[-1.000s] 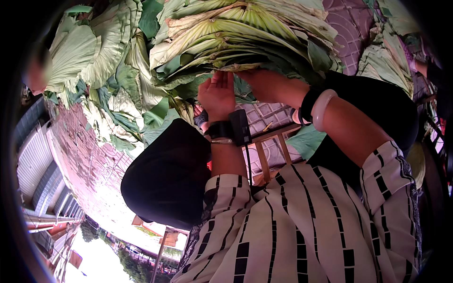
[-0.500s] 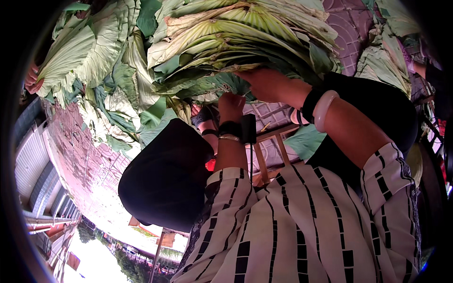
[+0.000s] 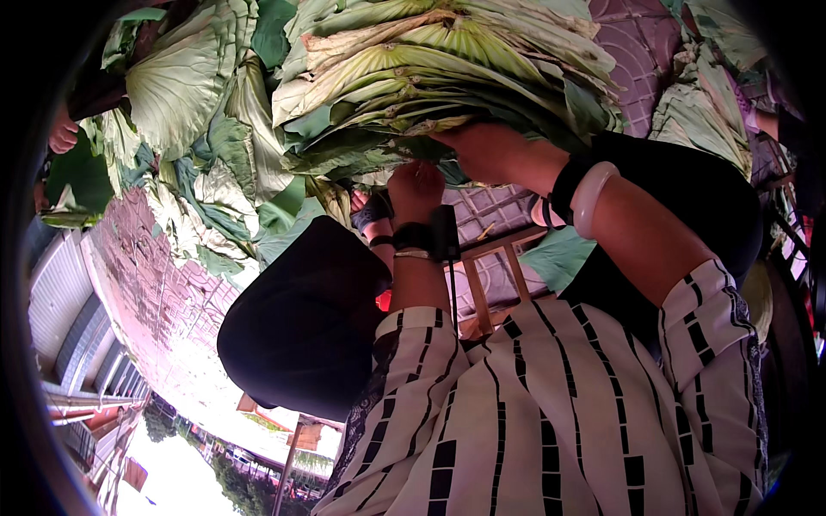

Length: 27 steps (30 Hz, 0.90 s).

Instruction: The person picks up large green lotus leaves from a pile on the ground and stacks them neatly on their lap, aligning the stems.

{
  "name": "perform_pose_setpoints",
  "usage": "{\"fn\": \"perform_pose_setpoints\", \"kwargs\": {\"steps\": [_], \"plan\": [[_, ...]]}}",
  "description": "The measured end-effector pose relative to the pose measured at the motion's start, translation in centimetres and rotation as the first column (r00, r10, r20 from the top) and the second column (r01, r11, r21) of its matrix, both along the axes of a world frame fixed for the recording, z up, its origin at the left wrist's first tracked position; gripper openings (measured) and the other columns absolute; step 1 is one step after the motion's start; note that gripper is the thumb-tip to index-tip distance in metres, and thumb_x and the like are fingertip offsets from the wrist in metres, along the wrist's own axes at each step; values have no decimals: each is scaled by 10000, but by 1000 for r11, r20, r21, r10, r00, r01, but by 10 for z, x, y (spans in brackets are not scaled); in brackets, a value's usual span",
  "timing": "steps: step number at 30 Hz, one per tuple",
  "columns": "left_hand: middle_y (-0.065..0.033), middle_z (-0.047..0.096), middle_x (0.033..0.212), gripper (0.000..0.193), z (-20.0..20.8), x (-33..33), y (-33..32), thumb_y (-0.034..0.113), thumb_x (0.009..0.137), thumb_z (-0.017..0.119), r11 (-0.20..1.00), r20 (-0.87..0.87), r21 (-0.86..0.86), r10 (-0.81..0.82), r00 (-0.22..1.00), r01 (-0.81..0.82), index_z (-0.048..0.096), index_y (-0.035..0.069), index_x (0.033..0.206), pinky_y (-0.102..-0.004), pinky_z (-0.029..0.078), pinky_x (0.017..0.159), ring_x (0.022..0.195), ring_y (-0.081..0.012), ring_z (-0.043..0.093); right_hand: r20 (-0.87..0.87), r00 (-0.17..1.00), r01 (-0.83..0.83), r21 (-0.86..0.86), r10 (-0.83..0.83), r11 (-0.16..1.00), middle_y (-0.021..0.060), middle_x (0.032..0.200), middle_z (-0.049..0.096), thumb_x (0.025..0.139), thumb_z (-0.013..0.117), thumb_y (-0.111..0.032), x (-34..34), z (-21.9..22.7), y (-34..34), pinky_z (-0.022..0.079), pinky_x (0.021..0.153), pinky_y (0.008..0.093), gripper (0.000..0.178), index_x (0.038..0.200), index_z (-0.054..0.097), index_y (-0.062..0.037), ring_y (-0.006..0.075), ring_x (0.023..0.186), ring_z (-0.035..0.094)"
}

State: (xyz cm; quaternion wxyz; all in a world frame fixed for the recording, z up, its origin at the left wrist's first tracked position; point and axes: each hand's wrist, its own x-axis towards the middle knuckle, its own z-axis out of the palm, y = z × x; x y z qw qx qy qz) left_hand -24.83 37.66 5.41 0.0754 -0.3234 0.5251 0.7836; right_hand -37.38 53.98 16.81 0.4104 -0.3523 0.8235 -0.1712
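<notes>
A thick stack of folded lotus leaves (image 3: 404,82), yellow-green with browned edges, spreads like a fan in front of me. My right hand (image 3: 490,150) is at its near lower edge, closed against the leaves, with the fingertips partly hidden beneath them. Just left of it, my left hand (image 3: 416,191) is closed below the same edge. Whatever its fingers hold is too small or too hidden to make out. Both wrists wear dark bands, and a pale bangle (image 3: 594,202) circles the right forearm.
Loose lotus leaves (image 3: 215,185) lie heaped on the paving at left. Another person's hand (image 3: 63,133) is at the far left beside leaves. More leaves (image 3: 701,112) lie at right. A wooden frame (image 3: 495,275) and a single green leaf (image 3: 559,258) show between my knees.
My left hand has shifted slightly left and turned; my right hand stays put. At far left, the other person's hand has moved up off the pale leaves, and a dark green leaf now shows there.
</notes>
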Motion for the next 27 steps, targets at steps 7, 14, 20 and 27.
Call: {"fn": "perform_pose_setpoints", "kwargs": {"steps": [7, 14, 20, 27], "plan": [[-118, 631, 924, 136, 30, -32, -19, 73, 920, 521, 483, 369, 680, 424, 827, -552, 574, -23, 999, -385, 522, 843, 902, -245, 618, -129, 985, -116, -27, 112, 993, 186, 1069, 673, 793, 521, -60, 3, 2, -3, 539, 811, 490, 384, 1169, 599, -72, 380, 950, 670], [-127, 587, 940, 130, 35, -36, -10, 63, 935, 485, 514, 324, 674, 439, 838, -530, 553, -32, 991, -413, 512, 901, 900, -259, 574, -38, 999, -31, -29, 30, 999, 224, 1126, 653, 779, 534, -49, 8, -11, 1, 530, 847, 499, 546, 1324, 519, -80, 409, 964, 655], [-140, 618, 996, 154, 8, -9, 1, 68, 914, 522, 506, 295, 718, 401, 867, -478, 569, -20, 1032, -410, 512, 899, 984, -280, 615, -8, 1000, 24, -60, -24, 998, 246, 1240, 611, 831, 491, -63, 9, -12, 1, 516, 901, 504, 638, 1459, 403, -128, 429, 1040, 627], [-128, 607, 963, 168, -39, 24, 13, 96, 886, 600, 901, 375, 286, 208, 903, -326, 538, -36, 971, -418, 538, 868, 957, -291, 640, -5, 1000, 20, -83, -20, 996, 246, 1289, 585, 854, 473, -77, 8, -11, 2, 504, 948, 486, 644, 1484, 382, -172, 413, 1112, 608]]}}
